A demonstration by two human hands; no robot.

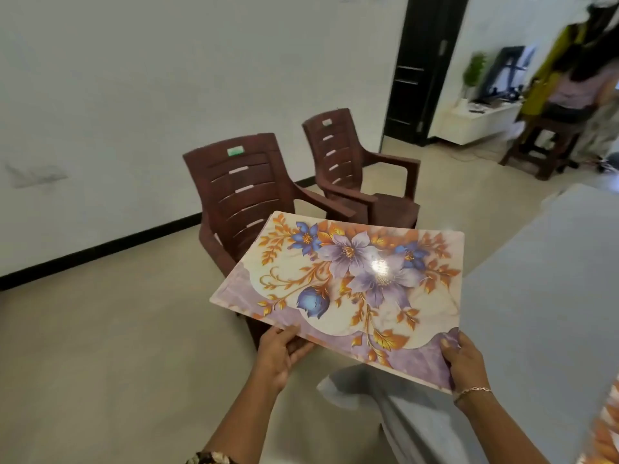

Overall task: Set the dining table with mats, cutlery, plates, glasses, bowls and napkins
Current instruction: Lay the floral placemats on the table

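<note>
Grey-clothed table (542, 296); two brown plastic chairs (248, 195) beyond it. We see left hand (281, 354) and right hand (465, 361) gripping a floral placemat (345, 289) above its corner; second mat (606, 426) cut off.

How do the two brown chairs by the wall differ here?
The near chair carries a green sticker on its backrest; the far chair carries a pale one. The near chair's seat is hidden behind the held floral mat; the far chair's seat mostly shows. Both are brown slatted plastic armchairs, turned the same way.
</note>
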